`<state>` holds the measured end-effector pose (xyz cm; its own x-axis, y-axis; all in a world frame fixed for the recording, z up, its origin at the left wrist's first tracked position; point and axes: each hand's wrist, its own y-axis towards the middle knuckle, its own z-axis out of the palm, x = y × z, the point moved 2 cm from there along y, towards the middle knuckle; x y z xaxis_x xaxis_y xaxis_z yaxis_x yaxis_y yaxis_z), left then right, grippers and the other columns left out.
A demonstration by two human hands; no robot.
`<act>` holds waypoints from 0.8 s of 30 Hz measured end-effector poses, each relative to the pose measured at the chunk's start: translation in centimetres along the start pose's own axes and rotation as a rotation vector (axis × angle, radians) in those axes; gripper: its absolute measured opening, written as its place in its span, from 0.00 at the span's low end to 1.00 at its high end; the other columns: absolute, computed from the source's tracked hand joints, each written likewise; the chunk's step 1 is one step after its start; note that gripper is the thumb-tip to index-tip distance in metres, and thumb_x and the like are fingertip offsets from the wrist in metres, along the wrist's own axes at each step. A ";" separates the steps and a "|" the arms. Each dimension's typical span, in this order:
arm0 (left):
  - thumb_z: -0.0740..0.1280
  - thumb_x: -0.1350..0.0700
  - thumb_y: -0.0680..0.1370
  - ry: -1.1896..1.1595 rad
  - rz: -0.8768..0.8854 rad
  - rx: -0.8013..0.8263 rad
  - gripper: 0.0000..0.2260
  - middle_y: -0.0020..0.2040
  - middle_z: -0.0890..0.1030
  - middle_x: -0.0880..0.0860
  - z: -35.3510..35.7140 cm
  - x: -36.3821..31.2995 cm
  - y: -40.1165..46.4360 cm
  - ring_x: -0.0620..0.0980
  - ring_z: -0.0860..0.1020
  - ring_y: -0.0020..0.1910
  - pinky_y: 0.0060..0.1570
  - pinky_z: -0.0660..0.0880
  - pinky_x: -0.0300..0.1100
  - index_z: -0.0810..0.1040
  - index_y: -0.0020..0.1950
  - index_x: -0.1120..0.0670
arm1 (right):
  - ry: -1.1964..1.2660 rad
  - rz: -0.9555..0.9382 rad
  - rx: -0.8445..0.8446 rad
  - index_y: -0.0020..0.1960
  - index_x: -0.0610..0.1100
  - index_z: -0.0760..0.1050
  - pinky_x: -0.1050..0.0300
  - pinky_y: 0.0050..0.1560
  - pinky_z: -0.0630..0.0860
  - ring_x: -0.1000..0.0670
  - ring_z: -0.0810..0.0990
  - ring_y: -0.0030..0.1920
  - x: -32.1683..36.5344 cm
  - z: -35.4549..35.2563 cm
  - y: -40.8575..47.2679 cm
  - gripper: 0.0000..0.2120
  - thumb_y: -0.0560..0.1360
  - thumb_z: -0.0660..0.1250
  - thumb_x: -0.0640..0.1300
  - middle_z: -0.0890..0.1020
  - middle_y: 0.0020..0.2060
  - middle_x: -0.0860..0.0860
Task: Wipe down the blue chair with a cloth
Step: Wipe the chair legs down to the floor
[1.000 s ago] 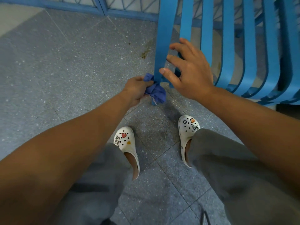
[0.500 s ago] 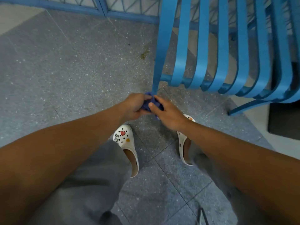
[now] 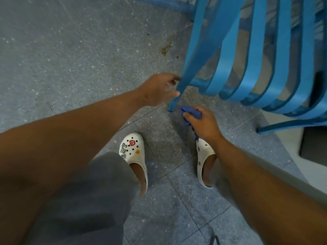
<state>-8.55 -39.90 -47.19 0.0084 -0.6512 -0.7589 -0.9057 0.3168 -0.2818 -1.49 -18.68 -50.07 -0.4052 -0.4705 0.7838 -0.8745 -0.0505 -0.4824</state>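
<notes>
Gripping cloth (image 3: 190,115) beside chair leg (image 3: 174,101)

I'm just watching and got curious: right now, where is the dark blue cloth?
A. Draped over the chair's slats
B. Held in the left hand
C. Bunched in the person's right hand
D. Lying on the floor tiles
C: the right hand grips the bunched cloth near the chair leg, while the left hand holds none of it.

Blue chair (image 3: 251,55) cut off top, right.
</notes>
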 end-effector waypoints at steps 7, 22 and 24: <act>0.74 0.48 0.77 -0.009 0.079 0.113 0.17 0.52 0.81 0.44 -1.0 0.0 2.8 0.48 0.81 0.54 0.53 0.76 0.33 0.83 0.63 0.53 | 0.026 -0.143 -0.136 0.48 0.48 0.78 0.68 0.34 0.73 0.61 0.80 0.32 2.1 1.3 3.6 0.05 0.77 0.73 0.47 0.83 0.36 0.52; 0.69 0.47 0.80 -0.001 0.139 0.228 0.17 0.59 0.81 0.42 -2.9 -0.6 2.0 0.36 0.80 0.53 0.54 0.71 0.22 0.81 0.66 0.52 | -0.134 -0.167 -0.298 0.41 0.47 0.78 0.59 0.42 0.76 0.55 0.82 0.39 2.5 2.7 4.1 0.13 0.77 0.70 0.56 0.82 0.35 0.54; 0.67 0.46 0.81 -0.049 0.097 0.223 0.18 0.61 0.82 0.44 -3.7 -0.9 1.5 0.37 0.80 0.57 0.61 0.73 0.31 0.81 0.67 0.52 | 0.064 -0.142 -0.393 0.39 0.48 0.78 0.57 0.42 0.77 0.54 0.82 0.39 3.6 3.0 2.5 0.12 0.77 0.71 0.54 0.82 0.34 0.53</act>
<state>-11.43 -41.42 -44.79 -0.0485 -0.5777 -0.8148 -0.7874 0.5240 -0.3246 -4.38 -23.12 -49.61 -0.2781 -0.4266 0.8606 -0.9530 0.2348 -0.1916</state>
